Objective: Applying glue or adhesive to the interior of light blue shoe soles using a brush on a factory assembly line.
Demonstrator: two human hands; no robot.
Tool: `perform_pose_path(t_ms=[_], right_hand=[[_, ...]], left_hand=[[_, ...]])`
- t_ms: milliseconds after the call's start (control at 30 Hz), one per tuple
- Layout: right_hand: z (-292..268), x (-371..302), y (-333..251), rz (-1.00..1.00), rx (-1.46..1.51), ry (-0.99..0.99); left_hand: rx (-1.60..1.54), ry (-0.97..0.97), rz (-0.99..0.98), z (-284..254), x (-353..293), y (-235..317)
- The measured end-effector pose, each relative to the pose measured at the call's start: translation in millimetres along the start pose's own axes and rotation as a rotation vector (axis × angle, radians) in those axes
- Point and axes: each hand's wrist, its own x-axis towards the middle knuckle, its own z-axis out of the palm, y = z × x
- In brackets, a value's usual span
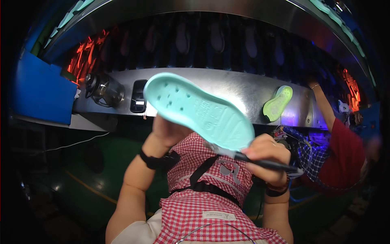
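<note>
A mint-green shoe sole (199, 110), with small holes at its broad end, is tilted above the metal worktop's front edge. My left hand (166, 132) supports it from below near that broad end; most of those fingers are hidden behind it. In my right hand (268, 156) is a brush (266, 163) with a black handle, closed in the fingers. The brush's pale head lies against or just under the sole's lower edge; I cannot tell which. My right fingertips are close to the sole's narrower end.
On the metal worktop (227, 83) stand a clear jug (106, 91), a black tray (139, 96) and a yellow-green sole (278, 103). Behind it runs a dark row of hanging soles (217, 37). A co-worker in a red top (345, 154) reaches in from the right. Orange-lit parts (86, 57) glow at left.
</note>
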Motion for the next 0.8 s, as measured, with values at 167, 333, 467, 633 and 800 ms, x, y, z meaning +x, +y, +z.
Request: perform_pose_path(t_ms=[167, 333, 467, 633, 800], right_hand=[[15.1, -5.9, 32.9, 0.326, 0.176, 0.154], [15.0, 0.3, 46.7, 0.54, 0.441, 0.254], [20.7, 12.5, 52.5, 0.538, 0.402, 0.283], [37.5, 14.8, 58.8, 0.267, -0.077, 0.176], [55.5, 2.7, 47.2, -0.127, -0.367, 0.111]], left_hand=[[0.149, 0.16, -0.042, -20.1, 19.3, -30.5], [0.134, 0.151, -0.053, -8.9, 18.3, -41.3], [0.129, -0.091, -0.006, -6.3, 20.9, -47.1], [0.311, 0.214, 0.152, -10.4, 21.1, -55.7], [0.502, 0.328, 0.285, -19.8, 22.4, -44.7]])
